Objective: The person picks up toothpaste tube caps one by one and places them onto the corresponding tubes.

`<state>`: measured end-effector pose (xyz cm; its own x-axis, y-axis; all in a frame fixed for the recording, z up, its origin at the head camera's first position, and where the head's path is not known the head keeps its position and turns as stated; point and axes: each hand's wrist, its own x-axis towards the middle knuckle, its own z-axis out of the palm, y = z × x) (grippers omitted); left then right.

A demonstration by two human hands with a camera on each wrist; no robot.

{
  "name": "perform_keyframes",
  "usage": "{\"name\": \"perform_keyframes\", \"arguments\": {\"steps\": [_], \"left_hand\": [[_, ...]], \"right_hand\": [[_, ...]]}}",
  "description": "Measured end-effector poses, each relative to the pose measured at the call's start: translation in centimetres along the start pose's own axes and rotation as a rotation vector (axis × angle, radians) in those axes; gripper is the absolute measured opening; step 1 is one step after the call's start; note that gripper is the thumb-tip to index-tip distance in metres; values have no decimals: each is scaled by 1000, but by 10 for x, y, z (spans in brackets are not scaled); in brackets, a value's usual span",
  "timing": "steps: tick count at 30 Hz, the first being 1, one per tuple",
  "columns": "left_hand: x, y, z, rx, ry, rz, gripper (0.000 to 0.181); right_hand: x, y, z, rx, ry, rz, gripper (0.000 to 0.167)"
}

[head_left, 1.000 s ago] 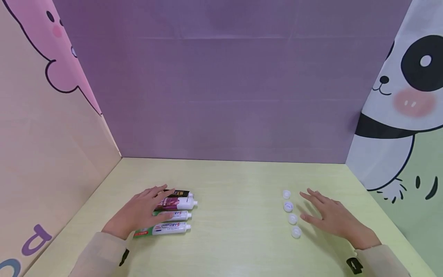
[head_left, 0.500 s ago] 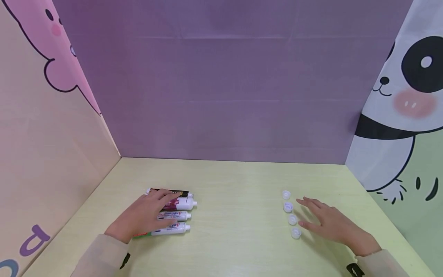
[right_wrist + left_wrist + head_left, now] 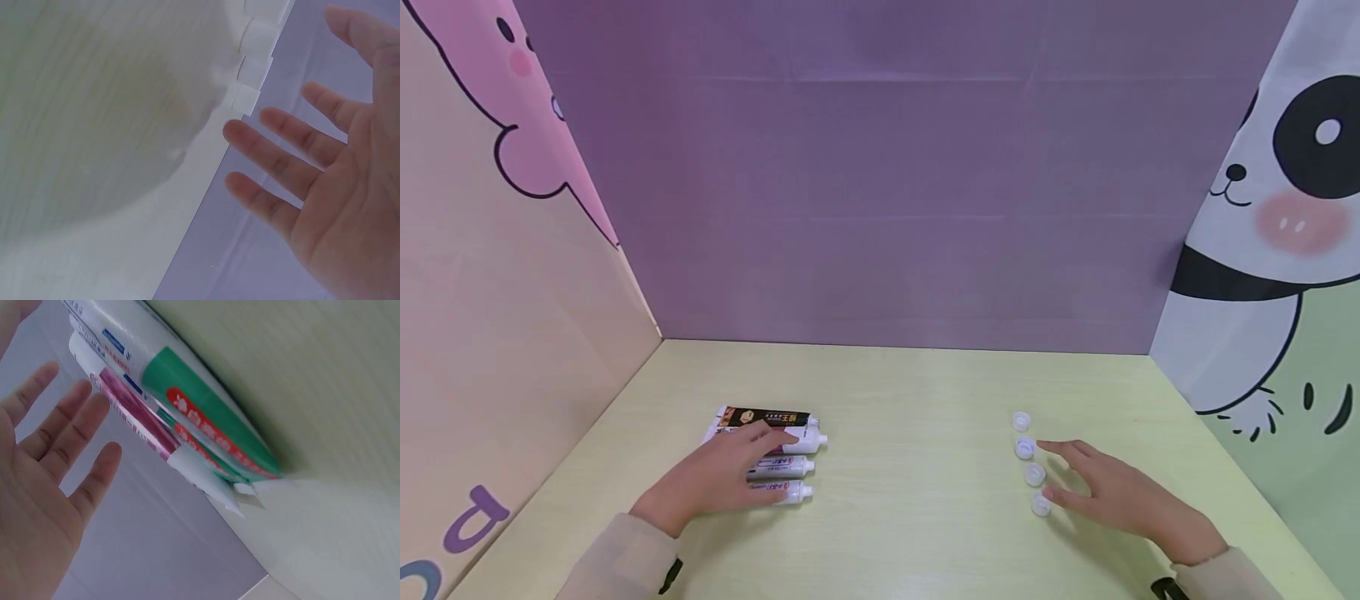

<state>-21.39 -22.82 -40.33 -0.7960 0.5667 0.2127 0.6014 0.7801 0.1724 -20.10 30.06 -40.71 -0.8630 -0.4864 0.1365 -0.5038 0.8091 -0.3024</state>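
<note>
Several toothpaste tubes lie side by side at the left of the table, uncapped nozzles facing right. The farthest is a black tube (image 3: 767,417), then a purple-and-white tube (image 3: 808,439). Nearest me is a green-and-white tube (image 3: 187,394). My left hand (image 3: 722,471) hovers over the tubes, partly hiding them; the left wrist view shows its fingers spread and apart from them. Several white caps (image 3: 1034,474) stand in a column on the right. Beside them is my right hand (image 3: 1120,492), fingers extended, thumb near the closest cap (image 3: 1041,504) and index finger near another cap (image 3: 1025,448).
The pale table (image 3: 917,467) stretches between the tubes and the caps. A purple panel (image 3: 895,208) closes off the back. Side walls with cartoon prints, a pink figure (image 3: 535,150) and a panda (image 3: 1300,183), flank the table.
My left hand has shifted slightly toward me and right, uncovering more of the black tube. My right hand has come lower and left, closer to the caps. Tubes and caps stay put.
</note>
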Motion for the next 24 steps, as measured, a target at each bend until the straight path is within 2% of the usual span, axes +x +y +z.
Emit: {"name": "perform_keyframes", "arguments": {"steps": [3, 8, 14, 18, 24], "left_hand": [[1, 3, 1, -35, -20, 3, 53], [3, 5, 4, -32, -38, 39, 40], [3, 4, 6, -86, -72, 73, 30], [3, 5, 5, -57, -72, 94, 28], [4, 8, 2, -49, -107, 74, 26]], "right_hand": [[-1, 0, -1, 33, -24, 1, 60], [-2, -1, -2, 58, -43, -17, 55], [-3, -3, -2, 41, -42, -32, 51], [-4, -4, -2, 42, -44, -45, 45], [-3, -7, -1, 74, -75, -65, 34]]}}
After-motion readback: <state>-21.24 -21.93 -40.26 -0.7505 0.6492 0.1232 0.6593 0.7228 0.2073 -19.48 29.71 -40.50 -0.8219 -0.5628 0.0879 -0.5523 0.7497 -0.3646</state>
